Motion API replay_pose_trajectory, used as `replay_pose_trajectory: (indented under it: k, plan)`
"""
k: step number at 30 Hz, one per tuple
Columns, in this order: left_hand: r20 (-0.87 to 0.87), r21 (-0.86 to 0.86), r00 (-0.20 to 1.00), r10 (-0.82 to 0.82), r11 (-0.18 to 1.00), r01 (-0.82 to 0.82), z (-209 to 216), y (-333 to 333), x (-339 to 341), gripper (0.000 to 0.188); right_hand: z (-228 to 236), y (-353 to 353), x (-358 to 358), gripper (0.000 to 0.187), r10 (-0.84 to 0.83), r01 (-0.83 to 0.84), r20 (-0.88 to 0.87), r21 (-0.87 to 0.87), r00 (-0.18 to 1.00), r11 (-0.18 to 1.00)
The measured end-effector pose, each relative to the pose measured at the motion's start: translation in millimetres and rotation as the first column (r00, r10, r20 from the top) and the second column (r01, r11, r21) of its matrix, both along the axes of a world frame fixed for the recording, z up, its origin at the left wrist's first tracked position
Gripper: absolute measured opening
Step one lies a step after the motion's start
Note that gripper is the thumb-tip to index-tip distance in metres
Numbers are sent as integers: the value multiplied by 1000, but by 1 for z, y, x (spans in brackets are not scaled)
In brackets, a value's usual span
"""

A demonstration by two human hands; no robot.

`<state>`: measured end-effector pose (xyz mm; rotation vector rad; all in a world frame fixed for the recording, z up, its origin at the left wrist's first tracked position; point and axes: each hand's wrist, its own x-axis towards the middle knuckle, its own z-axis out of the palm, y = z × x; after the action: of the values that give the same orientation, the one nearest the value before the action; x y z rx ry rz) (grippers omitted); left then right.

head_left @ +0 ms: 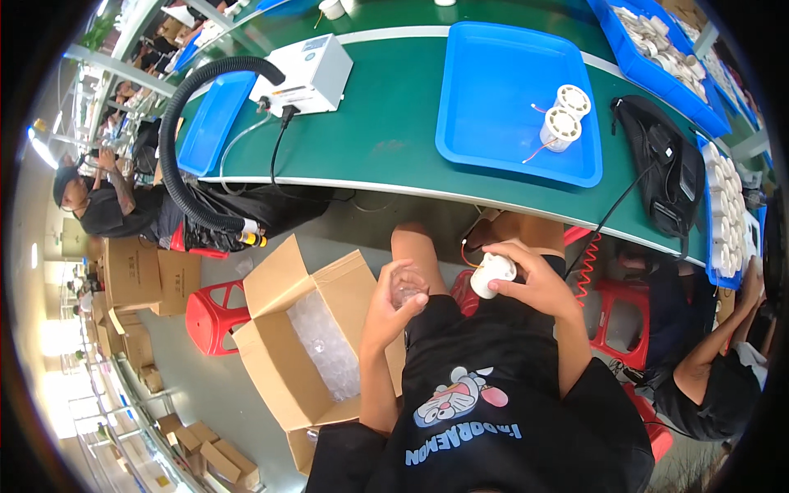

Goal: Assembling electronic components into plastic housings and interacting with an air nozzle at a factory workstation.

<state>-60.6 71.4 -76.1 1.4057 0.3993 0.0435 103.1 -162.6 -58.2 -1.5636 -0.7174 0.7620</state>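
Observation:
My right hand (538, 283) is closed around a white round plastic housing (491, 275), with thin red and pale wires trailing from its left side. My left hand (385, 312) curls its fingers about a clear plastic cup-shaped piece (408, 294), held apart from the housing. Both hands are over my lap, below the bench edge. Beside my left forearm is an open cardboard box (271, 283) filled with similar clear pieces (325, 345). On the bench, a blue tray (497, 99) holds two white wired housings (562, 129) near its right side.
A white machine (308, 74) with a black corrugated hose (170, 140) stands on the green bench (386, 123). A black bag (662, 164) lies at right, near trays of white parts (723, 214). Red stools (215, 316) stand nearby. A co-worker's arm (715, 353) is at far right.

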Motion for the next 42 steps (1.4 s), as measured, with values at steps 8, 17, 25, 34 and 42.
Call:
replay_pose_trajectory:
  k: [8,17,25,34,42]
  plan:
    - [-113,638,993,-44,762,106,19,-11,2,70,46,3,-5,50,207,-108,454,-234,867,966]
    - [-84,815,976,-198,550,182,49,-25,6,61,32,10,-22,49,179,-118,495,-152,850,981]
    - [64,692,978,-197,715,98,34,-34,8,69,17,10,-28,50,47,15,-247,242,968,970]
    - [190,557,967,-169,830,36,37,-53,5,71,13,13,-38,66,154,122,-614,384,774,915]
    - [201,644,969,-144,765,-19,41,-59,7,73,7,17,-45,66,195,116,-603,437,773,892]
